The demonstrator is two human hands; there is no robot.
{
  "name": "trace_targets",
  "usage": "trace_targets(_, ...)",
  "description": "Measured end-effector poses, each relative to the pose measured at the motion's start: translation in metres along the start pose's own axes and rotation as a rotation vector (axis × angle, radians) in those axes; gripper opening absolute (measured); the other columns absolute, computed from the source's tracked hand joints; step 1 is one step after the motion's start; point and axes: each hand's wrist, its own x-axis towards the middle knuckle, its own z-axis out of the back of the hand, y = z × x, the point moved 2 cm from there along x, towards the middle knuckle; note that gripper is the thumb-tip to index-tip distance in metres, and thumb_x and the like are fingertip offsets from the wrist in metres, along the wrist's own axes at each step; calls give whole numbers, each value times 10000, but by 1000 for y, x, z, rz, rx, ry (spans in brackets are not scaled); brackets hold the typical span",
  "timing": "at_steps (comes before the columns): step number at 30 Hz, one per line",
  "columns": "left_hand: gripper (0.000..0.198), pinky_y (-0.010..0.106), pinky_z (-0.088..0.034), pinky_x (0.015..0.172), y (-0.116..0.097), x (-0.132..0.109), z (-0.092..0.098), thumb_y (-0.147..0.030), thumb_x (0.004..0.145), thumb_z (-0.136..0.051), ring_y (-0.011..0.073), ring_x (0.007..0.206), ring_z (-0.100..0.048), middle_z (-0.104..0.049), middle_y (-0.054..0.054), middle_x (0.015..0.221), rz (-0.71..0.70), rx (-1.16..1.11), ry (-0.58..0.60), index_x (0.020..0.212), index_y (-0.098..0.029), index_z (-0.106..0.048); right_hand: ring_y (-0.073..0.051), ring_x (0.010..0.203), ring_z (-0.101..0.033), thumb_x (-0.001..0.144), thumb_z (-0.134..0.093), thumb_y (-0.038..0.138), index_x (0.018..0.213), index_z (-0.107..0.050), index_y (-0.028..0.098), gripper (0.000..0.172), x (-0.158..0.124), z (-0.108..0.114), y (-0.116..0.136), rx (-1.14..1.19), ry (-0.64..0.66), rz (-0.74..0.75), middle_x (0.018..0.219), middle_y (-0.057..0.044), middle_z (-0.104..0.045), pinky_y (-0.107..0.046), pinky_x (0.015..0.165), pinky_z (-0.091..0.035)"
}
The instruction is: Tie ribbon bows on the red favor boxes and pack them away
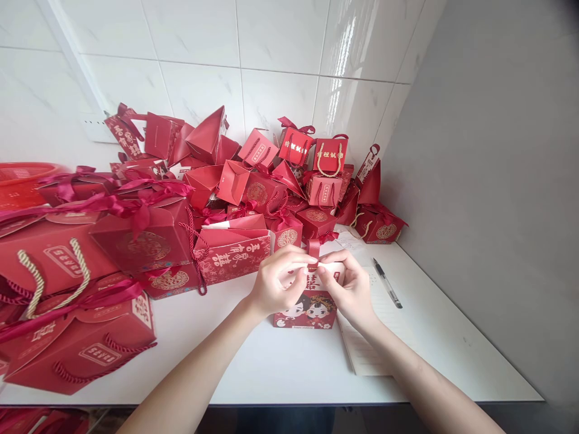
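Table: a white table [280, 367] runs from the near edge back to the wall, and everything here rests on it.
Large boxes: big red gift boxes [81, 343] with cord handles and ribbons are stacked at the near left, well apart from the hands.
Notebook: a lined notebook [366, 355] lies flat under the right wrist, just beside the small box.
Small box: a small box [307, 310] stands upright near the middle of the table, between the two hands. Its red front shows a cartoon couple and faces the camera.
Left hand: the left hand [275, 283] is at the top of the small box, its thumb and fingertips [304, 260] pinched together on the ribbon.
Right hand: the right hand [350, 289] meets it from the other side, its fingertips [328, 265] also closed on the ribbon, and the two hands nearly touch.
Ribbon: a red ribbon [313, 248] rises in a short loop above the fingers at the box top.
Step in hand: this looks like closing the box top with the ribbon. Whether a knot is already formed is hidden by the fingers.
Next move calls for: an even pull from both hands, with the box kept upright so that it does not tip.
Pen: a pen [387, 283] lies on the notebook's far part, to the right of the right hand.
Pile: a pile of boxes [271, 187], red and loosely heaped, fills the back of the table.
Basket: a red basket [22, 181] shows at the far left edge.
Wall: a tiled wall [271, 60] stands behind the pile.
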Motion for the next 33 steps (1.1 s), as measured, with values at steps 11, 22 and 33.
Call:
trace_targets(11,212,190,-541,547,-1,1,0,-28,765,-495,104,697,-586,-587,48,795,4,-4,3,911,-126,-613,-99,524,-457,810,-586,304,781,-530,203,119,0,1,0,-9,3,7,640,20,-517,-225,421,-297)
trace_targets(22,191,186,-547,541,0,-1,-1,-38,785,-501,108,709,-591,-591,47,792,14,-13,-1,904,-137,-614,-104,545,-477,810,-587,328,778,-525,199,146,0,0,0,-3,4,-7,663,8,-548,-224,431,-328)
trace_targets(33,171,191,-542,534,-1,1,0,-61,790,-504,102,676,-584,-595,42,781,14,15,-6,891,-142,-616,-108,520,-463,804,-592,332,774,-536,206,141,0,1,-1,-12,-7,-8,640,15,-530,-234,434,-336)
